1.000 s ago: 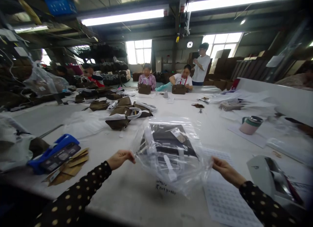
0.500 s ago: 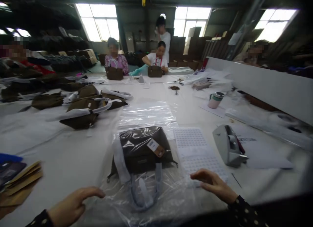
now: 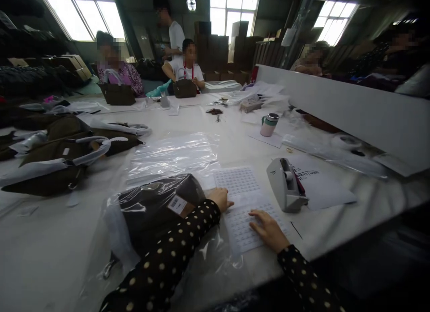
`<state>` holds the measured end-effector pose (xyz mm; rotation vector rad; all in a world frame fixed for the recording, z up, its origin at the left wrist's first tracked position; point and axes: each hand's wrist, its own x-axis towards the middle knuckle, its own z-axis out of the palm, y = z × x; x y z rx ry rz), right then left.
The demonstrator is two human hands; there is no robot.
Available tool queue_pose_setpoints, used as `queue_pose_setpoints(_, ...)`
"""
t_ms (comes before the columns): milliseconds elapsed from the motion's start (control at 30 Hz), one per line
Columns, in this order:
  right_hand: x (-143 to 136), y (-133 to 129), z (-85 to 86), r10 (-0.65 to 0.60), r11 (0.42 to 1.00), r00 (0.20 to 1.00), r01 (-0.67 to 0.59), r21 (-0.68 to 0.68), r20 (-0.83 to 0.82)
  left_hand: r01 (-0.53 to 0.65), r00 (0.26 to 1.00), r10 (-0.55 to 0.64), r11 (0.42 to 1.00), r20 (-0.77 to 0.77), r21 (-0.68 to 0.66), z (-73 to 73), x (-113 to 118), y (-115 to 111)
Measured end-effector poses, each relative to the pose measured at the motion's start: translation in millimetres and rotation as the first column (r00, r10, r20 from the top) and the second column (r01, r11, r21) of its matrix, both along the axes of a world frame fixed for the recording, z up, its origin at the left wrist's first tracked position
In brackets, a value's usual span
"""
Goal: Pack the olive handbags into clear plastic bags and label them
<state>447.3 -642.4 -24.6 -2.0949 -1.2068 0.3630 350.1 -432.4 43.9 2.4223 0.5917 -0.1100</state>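
A sheet of small printed labels lies flat on the table in front of me. My left hand rests at its left edge, with a finger stretched over the paper and the others partly hidden. On the sheet's lower right part lies my right hand, open, fingers spread. Beneath my left forearm is a dark olive handbag inside a clear plastic bag. A white and brown hang tag shows through the plastic. My sleeve hides the handbag's lower part.
A grey tape dispenser stands right of the sheet, with written-on paper behind it. Further back is a pink and green mug. Wrapped-handle handbags lie at left. A white partition runs along the right; people work across the table.
My left hand has crossed over the bagged handbag to the label sheet. The right hand has come down onto the sheet. My view has turned right.
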Motion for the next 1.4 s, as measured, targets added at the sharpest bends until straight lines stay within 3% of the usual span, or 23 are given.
queue_pose_setpoints(100, 3, 3, -13.1, -0.006, 1.0, 0.999, 0.005, 0.012, 0.049, -0.033, 0.994, 0.033, 0.999, -0.108, 0.001, -19.9, 13, 10)
queue_pose_setpoints(267, 4, -4, -25.7, -0.034, 0.998, 0.997, 0.029, 0.063, 0.075, -0.097, 0.989, 0.081, 0.986, -0.12, -0.134, -29.9, 6, 12)
queue_pose_setpoints(433, 4, 3, -0.3, 0.003, 1.0, 0.999, -0.004, 0.026, 0.033, -0.253, 0.967, 0.241, 0.873, -0.084, -0.416, -36.0, -1, 5)
queue_pose_setpoints(600, -5, 35, 28.2, 0.026, 0.987, 0.987, -0.05, 0.151, 0.156, -0.303, 0.938, 0.343, 0.739, -0.05, -0.602, -36.7, -4, -2)
queue_pose_setpoints(833, -7, 67, 24.6, 0.084, 0.963, 0.96, -0.147, 0.224, 0.268, -0.278, 0.923, 0.384, 0.65, -0.01, -0.707, -31.4, -9, -5)
queue_pose_setpoints(1000, -9, 64, 30.2, 0.12, 0.948, 0.917, -0.219, 0.23, 0.381, -0.288, 0.917, 0.4, 0.653, -0.003, -0.701, -27.7, -12, -12)
queue_pose_setpoints(1167, -14, 59, 34.9, 0.145, 0.926, 0.886, -0.278, 0.254, 0.44, -0.319, 0.914, 0.407, 0.703, -0.008, -0.636, -24.2, -13, -16)
queue_pose_setpoints(1400, -18, 55, 35.8, 0.167, 0.957, 0.954, -0.217, 0.191, 0.248, -0.306, 0.93, 0.367, 0.806, 0.023, -0.506, -29.1, -16, -15)
